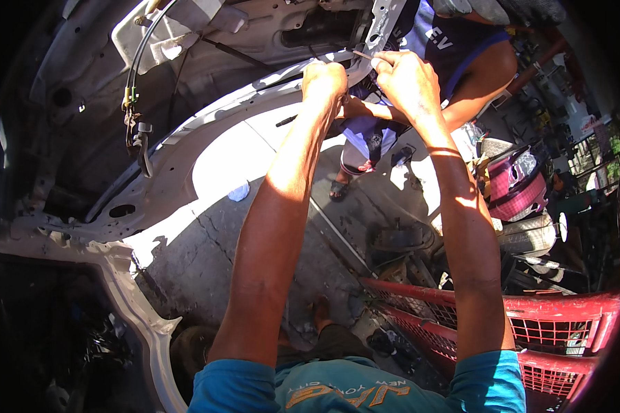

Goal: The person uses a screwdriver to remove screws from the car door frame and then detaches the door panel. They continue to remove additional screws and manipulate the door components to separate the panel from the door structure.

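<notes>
Both my arms reach forward to the pale rim of a stripped car body opening point(255, 93). My left hand point(324, 82) is closed at this rim, its fingers curled; what they hold, if anything, is hidden. Just right of it, my right hand point(411, 81) pinches a thin, brownish stick-like piece point(362, 55). The tip of this piece points left toward the rim, close to where a pale upright pillar point(382, 27) joins it. Whether the tip touches the metal I cannot tell.
A co-worker in a purple sleeveless top point(444, 48) crouches beyond my hands, one forearm point(379, 110) just below them. Black cables with a latch point(141, 148) hang at left. A red mesh metal frame point(558, 306) stands lower right, near a pink container point(513, 186).
</notes>
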The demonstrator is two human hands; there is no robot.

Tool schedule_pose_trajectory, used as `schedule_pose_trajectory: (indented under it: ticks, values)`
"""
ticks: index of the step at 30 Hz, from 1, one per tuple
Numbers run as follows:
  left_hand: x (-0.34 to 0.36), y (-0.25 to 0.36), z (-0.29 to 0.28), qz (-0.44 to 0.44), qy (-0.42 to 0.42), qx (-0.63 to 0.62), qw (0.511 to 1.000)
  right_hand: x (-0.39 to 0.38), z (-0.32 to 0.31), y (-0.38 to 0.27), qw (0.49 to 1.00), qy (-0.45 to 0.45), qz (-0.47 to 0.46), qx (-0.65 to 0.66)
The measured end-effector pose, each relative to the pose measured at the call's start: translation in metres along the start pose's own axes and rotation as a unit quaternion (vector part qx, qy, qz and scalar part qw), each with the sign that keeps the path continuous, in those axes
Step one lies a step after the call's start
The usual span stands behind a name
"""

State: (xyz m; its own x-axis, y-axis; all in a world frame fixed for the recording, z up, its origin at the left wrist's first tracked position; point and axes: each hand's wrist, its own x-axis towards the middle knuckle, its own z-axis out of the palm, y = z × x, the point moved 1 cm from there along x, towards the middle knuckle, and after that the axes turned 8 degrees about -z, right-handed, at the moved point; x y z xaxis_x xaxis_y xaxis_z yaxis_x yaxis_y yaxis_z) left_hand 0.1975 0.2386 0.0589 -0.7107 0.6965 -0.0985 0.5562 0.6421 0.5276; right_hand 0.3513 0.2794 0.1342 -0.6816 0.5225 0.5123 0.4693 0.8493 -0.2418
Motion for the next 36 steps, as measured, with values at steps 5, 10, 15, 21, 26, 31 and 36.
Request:
schedule_pose_trajectory:
  ticks: [5, 10, 15, 21, 26, 31, 36]
  values:
    - [0.006, -0.002, 0.007, -0.01, -0.004, -0.038, 0.999, -0.001, -0.001, 0.001, 1.0, -0.009, -0.007, -0.006]
    - [0.018, -0.009, 0.027, -0.01, 0.039, -0.097, 0.994, -0.001, -0.001, 0.0, 0.999, 0.015, -0.029, -0.003]
    - [0.013, -0.01, 0.03, 0.024, 0.13, -0.031, 0.991, 0.0, -0.002, -0.004, 1.0, -0.007, 0.004, -0.015]
    - [0.001, -0.007, 0.028, 0.018, 0.184, -0.054, 0.981, 0.001, -0.001, -0.005, 1.0, -0.01, 0.008, -0.018]
    - [-0.002, -0.008, 0.028, -0.015, 0.167, -0.403, 0.9, 0.003, 0.003, -0.002, 1.0, -0.004, -0.01, -0.022]
    - [-0.034, -0.031, 0.082, 0.005, 0.23, -0.298, 0.926, -0.002, 0.001, 0.0, 1.0, 0.007, -0.006, 0.002]
    - [-0.064, -0.032, 0.085, 0.006, 0.182, -0.393, 0.901, -0.002, -0.006, -0.01, 1.0, -0.017, -0.002, 0.022]
